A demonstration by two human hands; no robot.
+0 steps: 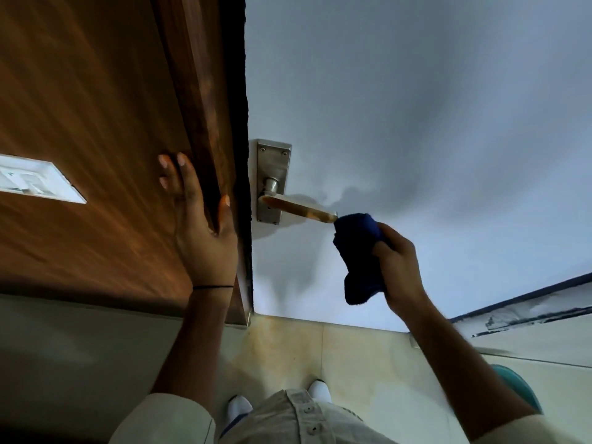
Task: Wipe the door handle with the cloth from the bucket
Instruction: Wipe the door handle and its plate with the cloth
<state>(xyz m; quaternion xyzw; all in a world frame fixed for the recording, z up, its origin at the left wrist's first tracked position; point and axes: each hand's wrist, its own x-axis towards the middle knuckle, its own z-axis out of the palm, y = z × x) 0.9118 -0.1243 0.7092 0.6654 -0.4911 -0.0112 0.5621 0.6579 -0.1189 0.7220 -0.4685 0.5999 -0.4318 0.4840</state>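
A metal lever door handle (299,207) with a steel backplate (273,169) sticks out from the pale door (416,123), pointing right. My right hand (400,267) grips a bunched dark blue cloth (362,251), whose upper end touches the tip of the lever. My left hand (200,225) lies flat with fingers spread against the brown wooden door frame (198,91), its thumb hooked around the frame's edge. A teal bucket rim (519,389) shows at lower right, mostly hidden behind my right forearm.
A white switch plate (35,181) sits on the wood-panelled wall at left. My two white shoes (238,406) stand on beige floor tiles (288,354) close to the door. A dark skirting strip (528,296) runs along the wall at right.
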